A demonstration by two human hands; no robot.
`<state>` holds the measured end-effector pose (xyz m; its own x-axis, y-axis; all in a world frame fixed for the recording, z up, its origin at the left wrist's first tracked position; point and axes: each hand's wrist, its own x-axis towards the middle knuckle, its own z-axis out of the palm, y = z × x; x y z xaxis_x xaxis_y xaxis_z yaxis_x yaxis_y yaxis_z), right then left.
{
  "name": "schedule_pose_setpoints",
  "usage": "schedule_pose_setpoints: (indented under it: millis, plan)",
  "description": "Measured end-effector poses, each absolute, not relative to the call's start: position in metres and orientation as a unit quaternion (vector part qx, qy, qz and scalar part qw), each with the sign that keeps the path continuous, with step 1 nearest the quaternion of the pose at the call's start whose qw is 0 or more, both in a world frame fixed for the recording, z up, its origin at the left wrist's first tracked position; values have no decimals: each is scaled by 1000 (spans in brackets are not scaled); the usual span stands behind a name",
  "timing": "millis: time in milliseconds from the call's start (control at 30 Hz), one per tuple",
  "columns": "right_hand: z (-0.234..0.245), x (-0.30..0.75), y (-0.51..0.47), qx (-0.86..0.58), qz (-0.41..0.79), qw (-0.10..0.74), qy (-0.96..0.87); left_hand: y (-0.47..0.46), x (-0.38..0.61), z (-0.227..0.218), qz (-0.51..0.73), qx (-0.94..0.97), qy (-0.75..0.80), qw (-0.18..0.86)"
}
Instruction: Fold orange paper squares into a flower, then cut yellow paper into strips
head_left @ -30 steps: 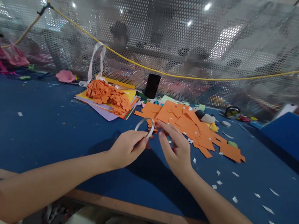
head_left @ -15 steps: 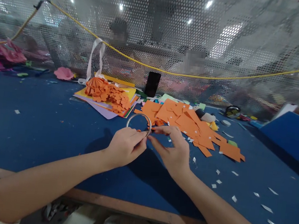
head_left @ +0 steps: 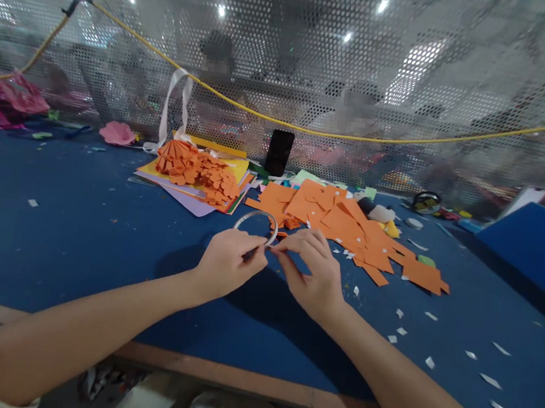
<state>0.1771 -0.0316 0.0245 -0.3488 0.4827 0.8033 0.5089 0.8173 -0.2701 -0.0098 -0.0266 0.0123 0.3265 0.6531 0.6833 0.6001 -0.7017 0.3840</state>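
Note:
My left hand (head_left: 231, 262) is closed on a thin whitish ring, which looks like a narrow roll of tape (head_left: 239, 221), held upright above the table. My right hand (head_left: 313, 268) pinches at the roll's right edge, thumb and forefinger pressed together beside the left fingertips. What sits between those fingertips is too small to make out; it may be the tape's end. Just behind the hands lie small orange paper pieces (head_left: 292, 223) and a spread of orange paper cards (head_left: 349, 225).
Orange paper flowers (head_left: 197, 169) rest on stacked coloured paper (head_left: 188, 201) at the left. A phone (head_left: 279, 152) leans upright at the back. White scraps (head_left: 400, 331) dot the blue table (head_left: 74, 239). A blue board (head_left: 540, 247) slopes at right, before a perforated metal screen (head_left: 292, 47).
My right fingers have closed to a tighter pinch at the roll's edge, nearer my left fingertips. The roll has shifted very slightly down and right.

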Motion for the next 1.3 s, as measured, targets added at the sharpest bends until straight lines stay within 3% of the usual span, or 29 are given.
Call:
schedule_pose_setpoints:
  millis: [200, 433, 567, 700, 867, 1000, 1167, 1300]
  plan:
    - [21, 184, -23, -251, -160, 429, -853, -28, -10, 22, 417, 809, 389, 142]
    - [27, 192, -24, -177, -236, 396, -870, 4, -32, 23, 482, 717, 478, 159]
    - [22, 193, -24, -232, -100, 469, -846, 27, -36, 12, 370, 760, 531, 62]
    - [12, 187, -17, -379, 62, 529, -757, 28, -31, 3, 360, 787, 500, -18]
    - [1, 184, -6, -452, 265, 521, -674, 20, -26, -6, 318, 821, 472, 50]
    - [-3, 182, -3, -484, 348, 483, -641, 19, -25, -15, 322, 853, 408, 56]
    - [-2, 178, -4, -495, 468, 476, -557, 13, -27, -14, 352, 879, 317, -58]
    - [-4, 180, -3, -474, 457, 501, -562, 8, -25, -10, 372, 884, 273, -76]
